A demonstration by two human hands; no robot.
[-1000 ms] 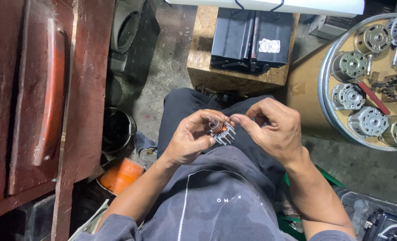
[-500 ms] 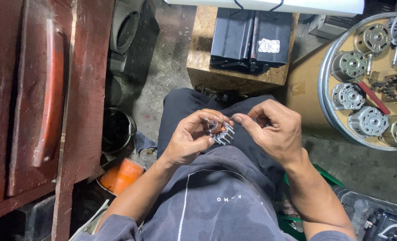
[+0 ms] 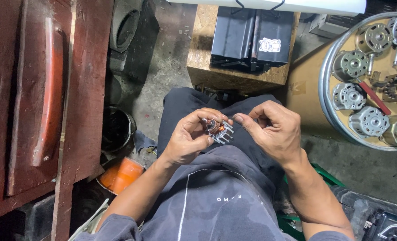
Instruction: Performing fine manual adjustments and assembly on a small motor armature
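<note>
Left hand [image 3: 187, 140] fingers closed round small copper-wound motor part [image 3: 217, 129] over lap, right hand [image 3: 272, 129] pinching at its edge, holding nothing else; loose grip could drop it to floor.

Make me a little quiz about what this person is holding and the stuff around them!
1. Which hand grips the small copper-wound part: left or right?
2. True or false: the round tray of grey motors sits on the person's right.
3. What colour is the bowl down by the left arm?

Key: 1. Left; the right hand only reaches toward it. 2. True. 3. Orange.
</note>
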